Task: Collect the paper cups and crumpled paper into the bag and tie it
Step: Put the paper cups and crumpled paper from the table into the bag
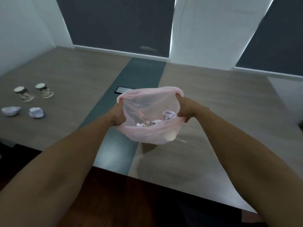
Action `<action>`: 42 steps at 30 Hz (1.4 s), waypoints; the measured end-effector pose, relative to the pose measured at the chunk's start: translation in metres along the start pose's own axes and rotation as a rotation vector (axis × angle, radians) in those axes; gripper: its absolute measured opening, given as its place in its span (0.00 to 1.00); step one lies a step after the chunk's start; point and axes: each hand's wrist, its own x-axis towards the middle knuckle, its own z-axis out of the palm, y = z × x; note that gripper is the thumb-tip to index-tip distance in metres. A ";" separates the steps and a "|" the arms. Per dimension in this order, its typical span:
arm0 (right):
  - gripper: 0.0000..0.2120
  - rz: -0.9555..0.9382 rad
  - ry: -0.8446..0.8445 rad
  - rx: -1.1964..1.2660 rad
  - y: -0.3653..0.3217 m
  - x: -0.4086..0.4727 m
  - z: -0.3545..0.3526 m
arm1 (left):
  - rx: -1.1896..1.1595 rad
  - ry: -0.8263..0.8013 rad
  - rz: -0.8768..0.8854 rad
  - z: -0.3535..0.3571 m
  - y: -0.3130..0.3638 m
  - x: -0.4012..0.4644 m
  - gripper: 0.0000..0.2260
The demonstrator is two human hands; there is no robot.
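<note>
We count two paper cups on the table [73, 76], both upside down near its left edge: the left cup [23, 94] and the right cup [44, 92], just beside each other but apart. Nearer to us along that same edge lie two crumpled paper balls, the left ball [10, 110] and the right ball [36, 112], also apart.

We hold one pink plastic bag [147, 128] over the middle of the table, beside the dark strip [118, 145] that runs from the near edge to the far edge. Our left hand [118, 116] grips the bag's left rim with curled fingers, and our right hand [186, 108] grips the right rim the same way, so the mouth stands wide. Inside we see more crumpled paper [168, 114] and some pale scraps at the bottom; blur keeps us from counting them.

A small metal plate [122, 90] sits in the strip just behind the bag, partly hidden by it. Dark roller blinds [118, 22] hang beyond the far edge.
</note>
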 end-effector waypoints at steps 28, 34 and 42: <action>0.54 -0.290 0.114 -0.131 -0.416 0.280 0.169 | -0.029 0.298 -0.169 -0.242 -0.386 0.098 0.46; 0.50 -0.290 0.193 -0.056 -0.452 0.334 0.172 | -0.036 0.335 -0.089 -0.262 -0.424 0.168 0.46; 0.49 -0.188 0.296 0.001 -0.480 0.383 0.196 | -0.034 0.348 0.003 -0.283 -0.474 0.258 0.45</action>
